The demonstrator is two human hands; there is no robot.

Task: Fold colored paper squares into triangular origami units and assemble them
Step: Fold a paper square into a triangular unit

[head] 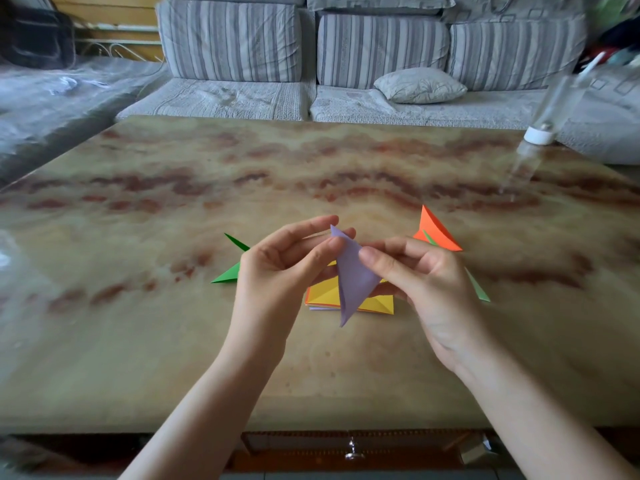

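Observation:
A folded lilac paper unit (351, 278) hangs point-down above the table between both hands. My left hand (277, 268) pinches its upper edge with thumb and fingers. My right hand (422, 275) pinches its right side with thumb and forefinger. Beneath it lies a small stack of yellow and orange paper squares (323, 296). A folded orange triangular unit (438, 232) stands behind my right hand. A green folded unit (230, 271) lies left of my left hand, partly hidden by it. A light green piece (479, 289) pokes out right of my right hand.
The marbled tabletop (173, 341) stretches wide around the papers. A clear bottle (540, 129) with a white cap stands at the far right edge. A striped grey sofa (311, 46) with a small cushion (420, 85) runs behind the table.

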